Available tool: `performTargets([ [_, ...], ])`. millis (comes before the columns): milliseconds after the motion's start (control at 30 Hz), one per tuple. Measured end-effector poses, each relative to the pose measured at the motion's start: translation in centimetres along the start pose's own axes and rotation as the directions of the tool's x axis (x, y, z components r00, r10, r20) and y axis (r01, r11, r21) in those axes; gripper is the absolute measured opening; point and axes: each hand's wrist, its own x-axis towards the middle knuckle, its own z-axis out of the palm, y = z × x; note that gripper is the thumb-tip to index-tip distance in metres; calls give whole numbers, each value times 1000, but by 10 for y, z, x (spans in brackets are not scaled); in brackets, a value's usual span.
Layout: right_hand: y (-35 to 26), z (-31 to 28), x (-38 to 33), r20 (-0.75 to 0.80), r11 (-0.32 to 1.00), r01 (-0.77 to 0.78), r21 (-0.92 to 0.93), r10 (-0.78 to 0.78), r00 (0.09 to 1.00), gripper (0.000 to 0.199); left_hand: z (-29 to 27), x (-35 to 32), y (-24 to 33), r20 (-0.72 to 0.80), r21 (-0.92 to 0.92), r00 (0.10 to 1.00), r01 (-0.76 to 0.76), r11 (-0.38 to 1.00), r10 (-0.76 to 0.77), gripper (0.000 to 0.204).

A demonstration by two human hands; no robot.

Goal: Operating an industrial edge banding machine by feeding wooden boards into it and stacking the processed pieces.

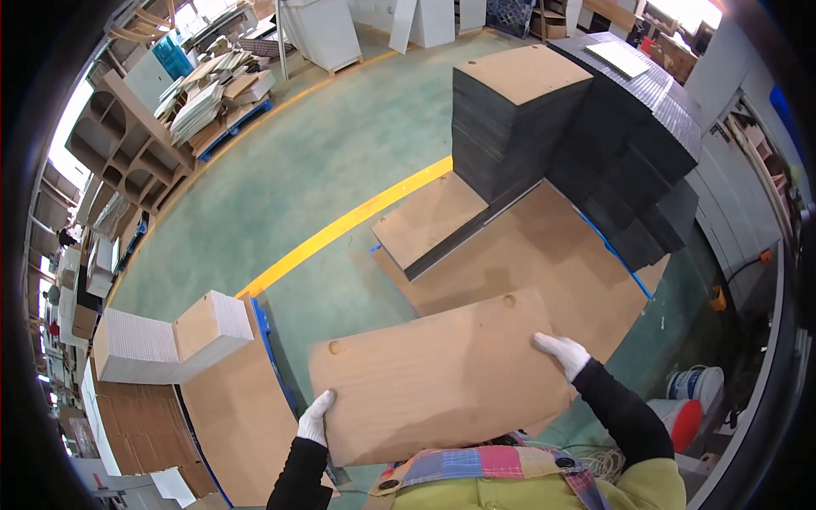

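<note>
Green floor (323, 161) lay open beyond the yellow line (344, 221). The panel (442, 382) was held before the person's waist, nearer than the black stack (483, 132). The left hand (315, 418) and right hand (564, 353) gripped its opposite short edges; its underside was hidden.

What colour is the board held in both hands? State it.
The board is light brown on its upper face, best seen in the head view.
</note>
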Motion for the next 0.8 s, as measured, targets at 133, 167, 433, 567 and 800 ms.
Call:
performTargets([
  [133, -48, 10, 118, 200, 789, -334, 515, 268, 942, 61, -12, 53, 32, -49, -101, 997, -71, 992, 66, 62],
  [167, -57, 13, 151, 203, 807, -340, 482, 275, 940, 61, -16, 75, 43, -24, -150, 997, -70, 986, 67, 66],
  [433, -98, 17, 396, 266, 823, -424, 377, 342, 901, 64, -39, 269, 151, -96, -162, 992, -93, 983, 78, 69],
  [567, -96, 9, 474, 256, 790, -448, 419, 370, 893, 68, -44, 352, 171, -69, -174, 996, -63, 983, 52, 73],
  [800, -63, -28, 601, 244, 798, -483, 360, 420, 874, 69, -30, 492, 170, -133, -175, 990, -67, 982, 44, 77],
])
